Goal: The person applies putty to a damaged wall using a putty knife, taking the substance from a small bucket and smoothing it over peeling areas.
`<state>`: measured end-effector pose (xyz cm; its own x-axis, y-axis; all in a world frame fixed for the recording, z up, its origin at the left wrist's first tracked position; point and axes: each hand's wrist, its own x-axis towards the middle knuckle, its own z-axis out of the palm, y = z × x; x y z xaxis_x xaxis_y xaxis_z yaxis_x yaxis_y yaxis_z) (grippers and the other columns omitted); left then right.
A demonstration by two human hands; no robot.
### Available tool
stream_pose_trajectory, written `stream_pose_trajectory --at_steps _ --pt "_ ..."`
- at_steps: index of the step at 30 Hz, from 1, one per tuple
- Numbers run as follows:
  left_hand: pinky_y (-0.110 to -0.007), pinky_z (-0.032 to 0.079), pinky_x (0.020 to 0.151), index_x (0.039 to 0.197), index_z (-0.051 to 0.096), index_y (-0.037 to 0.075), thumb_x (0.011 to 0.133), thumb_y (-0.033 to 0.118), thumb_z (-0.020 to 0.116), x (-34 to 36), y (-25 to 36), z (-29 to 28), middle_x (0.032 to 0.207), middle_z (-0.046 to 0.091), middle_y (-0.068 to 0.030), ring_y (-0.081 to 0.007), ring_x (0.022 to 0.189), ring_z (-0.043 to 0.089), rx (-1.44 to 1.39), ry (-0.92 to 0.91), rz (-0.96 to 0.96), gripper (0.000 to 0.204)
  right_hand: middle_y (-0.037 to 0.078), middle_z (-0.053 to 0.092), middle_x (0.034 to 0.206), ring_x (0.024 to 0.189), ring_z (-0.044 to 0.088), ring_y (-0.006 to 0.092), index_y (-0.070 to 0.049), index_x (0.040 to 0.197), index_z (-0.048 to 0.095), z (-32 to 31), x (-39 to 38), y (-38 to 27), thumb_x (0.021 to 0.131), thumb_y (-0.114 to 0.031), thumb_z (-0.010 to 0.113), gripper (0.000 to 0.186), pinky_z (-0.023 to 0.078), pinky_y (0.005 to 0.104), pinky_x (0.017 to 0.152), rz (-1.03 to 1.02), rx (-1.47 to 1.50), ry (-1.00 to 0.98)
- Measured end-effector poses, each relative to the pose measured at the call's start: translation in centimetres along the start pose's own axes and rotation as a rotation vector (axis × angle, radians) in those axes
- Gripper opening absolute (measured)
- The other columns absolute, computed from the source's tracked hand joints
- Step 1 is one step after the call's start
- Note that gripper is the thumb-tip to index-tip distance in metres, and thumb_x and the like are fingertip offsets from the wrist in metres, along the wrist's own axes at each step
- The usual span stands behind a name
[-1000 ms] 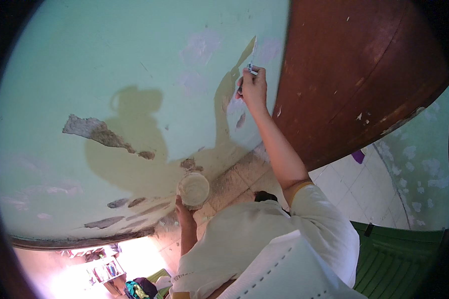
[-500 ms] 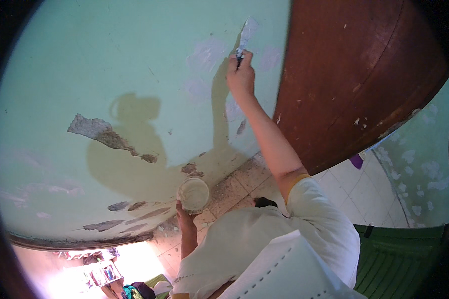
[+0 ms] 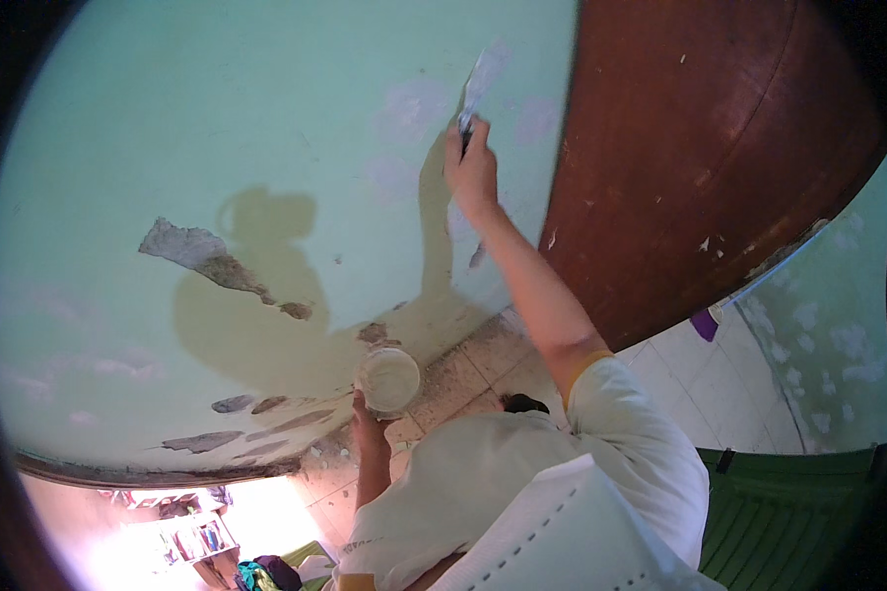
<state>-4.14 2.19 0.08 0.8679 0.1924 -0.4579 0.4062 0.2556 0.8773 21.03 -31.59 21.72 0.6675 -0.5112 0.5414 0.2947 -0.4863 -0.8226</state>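
My right hand is raised against the light green wall, its fingers closed round the dark handle of a putty knife. The blade lies on a pale filler patch, pointing upward. More whitish patches, such as the filled spot, surround it. Low down and to the left, my left hand grips a round tub of off-white filler from its side and underneath. The tub is held close to the wall, its open top towards me.
A brown wooden door stands right of the wall. Peeled grey plaster and several dark chips mark the wall at left. Below are floor tiles, a green slatted panel at lower right, and a shelf at lower left.
My right hand and the putty knife have slid down the wall and slightly left along the filler patch. The tub in my left hand has shifted slightly right.
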Motion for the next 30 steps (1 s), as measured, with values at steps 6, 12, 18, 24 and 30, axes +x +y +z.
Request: stream_pose_trajectory --at_steps 6,12,18,24,30 --pt "-0.04 0.058 0.069 0.137 0.045 0.001 0.091 0.066 0.045 -1.2 0.7 0.4 0.129 0.056 -0.017 -0.0304 0.105 0.064 -0.022 -0.026 0.005 0.08 0.021 0.065 0.079 0.071 0.067 0.0364 0.001 0.126 0.037 -1.5 -2.7 -1.5 0.099 -0.02 0.053 0.038 0.05 0.0429 0.063 0.077 0.215 -0.007" --pt "-0.042 0.06 0.07 0.141 0.041 0.001 0.093 0.06 0.05 -2.0 1.4 0.2 0.135 0.051 -0.0201 -0.0321 0.116 0.058 -0.061 0.018 0.011 0.077 0.018 0.064 0.076 0.063 0.064 0.0298 0.0 0.127 0.039 -1.6 -2.8 -3.4 0.099 -0.021 0.054 0.038 0.049 0.0388 0.06 -0.084 0.137 -0.065" --pt "-0.043 0.061 0.07 0.141 0.041 0.0 0.092 0.059 0.051 -1.0 0.1 -1.2 0.138 0.048 -0.0207 -0.0336 0.116 0.058 -0.094 -0.004 0.021 0.077 0.018 0.063 0.074 0.064 0.065 0.0304 0.0 0.127 0.041 -2.9 2.6 -7.9 0.099 -0.022 0.054 0.038 0.049 0.0383 0.058 -0.234 0.159 0.069" --pt "-0.044 0.061 0.072 0.14 0.042 -0.003 0.092 0.057 0.051 -1.0 0.6 -0.8 0.137 0.048 -0.0232 -0.0349 0.117 0.058 -0.135 -0.043 0.016 0.078 0.014 0.062 0.071 0.061 0.062 0.0282 -0.001 0.128 0.045 -2.3 6.9 -8.3 0.097 -0.026 0.058 0.042 0.048 0.0369 0.058 -0.28 -0.038 0.103" --pt "-0.042 0.062 0.067 0.138 0.043 -0.005 0.092 0.06 0.049 -2.4 2.0 0.5 0.127 0.055 -0.0229 -0.0342 0.105 0.064 -0.099 -0.008 0.027 0.08 0.012 0.063 0.077 0.065 0.062 0.0205 -0.003 0.129 0.046 -3.7 3.9 -6.7 0.094 -0.016 0.062 0.041 0.049 0.0346 0.061 -0.226 0.221 0.146"
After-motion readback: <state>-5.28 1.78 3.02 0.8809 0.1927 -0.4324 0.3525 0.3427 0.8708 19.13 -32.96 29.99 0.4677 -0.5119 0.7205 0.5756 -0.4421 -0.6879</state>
